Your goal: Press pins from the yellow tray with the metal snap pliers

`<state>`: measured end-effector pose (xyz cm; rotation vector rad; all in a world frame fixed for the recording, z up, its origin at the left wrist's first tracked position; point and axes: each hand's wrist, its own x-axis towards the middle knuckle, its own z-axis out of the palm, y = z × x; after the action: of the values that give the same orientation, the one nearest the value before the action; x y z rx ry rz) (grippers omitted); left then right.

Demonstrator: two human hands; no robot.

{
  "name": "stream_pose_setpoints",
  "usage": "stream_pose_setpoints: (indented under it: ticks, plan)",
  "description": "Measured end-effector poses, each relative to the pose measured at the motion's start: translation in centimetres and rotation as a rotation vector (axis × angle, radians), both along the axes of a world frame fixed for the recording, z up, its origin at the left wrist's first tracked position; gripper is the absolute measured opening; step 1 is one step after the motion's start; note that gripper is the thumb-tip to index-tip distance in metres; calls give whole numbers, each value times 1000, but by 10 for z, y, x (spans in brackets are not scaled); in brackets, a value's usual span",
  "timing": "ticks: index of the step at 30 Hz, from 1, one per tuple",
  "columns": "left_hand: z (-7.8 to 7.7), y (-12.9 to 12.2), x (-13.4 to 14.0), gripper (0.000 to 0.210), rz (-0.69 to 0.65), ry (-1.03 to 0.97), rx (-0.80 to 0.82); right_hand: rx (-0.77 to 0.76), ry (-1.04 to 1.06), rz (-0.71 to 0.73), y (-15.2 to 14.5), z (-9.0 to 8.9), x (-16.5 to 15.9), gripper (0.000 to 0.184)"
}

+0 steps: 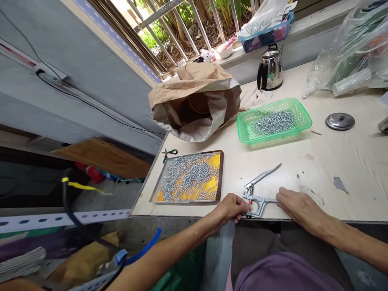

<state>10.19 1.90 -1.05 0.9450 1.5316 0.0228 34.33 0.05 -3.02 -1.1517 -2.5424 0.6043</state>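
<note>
Snap-fastener pliers [260, 203] lie near the table's front edge, their upper lever raised and a spring showing beside the jaw. My left hand [235, 206] is at the jaw end, thumb and fingers pinched together; whatever is between the fingertips is too small to make out. At the end of the lower handle, my right hand [298, 208] has its fingers closed on it, palm down. To the left of my left hand, a shallow tray [222, 173] with a yellow bottom holds many small silvery metal pieces [194, 173].
A green plastic basket [242, 135] holds more metal pieces. Behind the tray gapes a brown paper bag [194, 87]. Green-handled scissors [169, 153] lie by the left edge. A kettle [272, 68], a round metal lid [340, 121] and plastic bags [348, 60] occupy the back right.
</note>
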Motion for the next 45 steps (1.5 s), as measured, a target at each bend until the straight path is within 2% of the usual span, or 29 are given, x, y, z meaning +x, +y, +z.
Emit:
stream_pose_setpoints:
  ticks: [4, 6, 10, 13, 20, 26, 28, 29, 32, 33, 35, 37, 40, 45]
  plan:
    - [2, -4, 3, 37, 32, 6, -20, -14, -87, 6, 3, 2, 2, 14]
    - [3, -6, 4, 38, 49, 8, -26, 29, -126, 20, 10, 4, 5, 10]
    - [3, -7, 5, 37, 67, 9, -32, 130, -214, 28, 34, 3, 7, 72]
    - [2, -8, 5, 36, 81, 17, -28, 102, -261, 78, 50, 1, 6, 89]
    - [4, -9, 7, 41, 89, -3, 3, 121, -256, 75, 53, 10, -2, 86]
    - [4, -15, 6, 42, 54, 19, 9, 165, -216, 74, 48, 13, -1, 72]
    - [4, -20, 4, 38, -6, 112, 112, 175, -205, 66, 47, 12, 0, 69]
    - [5, -23, 4, 34, -54, 171, 236, 176, -198, 65, 46, 11, 0, 68]
    - [6, -26, 11, 21, -276, 312, 756, 174, -175, 65, 43, 10, -1, 68]
    - [5, -23, 16, 24, -366, 324, 896, 175, -172, 66, 43, 10, -2, 69]
    - [3, -13, 29, 42, -546, 310, 1049, 171, -174, 60, 41, 9, -2, 73]
    - [2, 1, 40, 55, -710, 285, 1083, 158, -171, 47, 39, 8, -1, 78]
    - [1, 19, 51, 61, -895, 290, 1051, 122, -179, 8, 36, 10, 5, 83]
    - [-1, 26, 60, 77, -993, 342, 1075, 56, -252, -53, 35, 21, 12, 69]
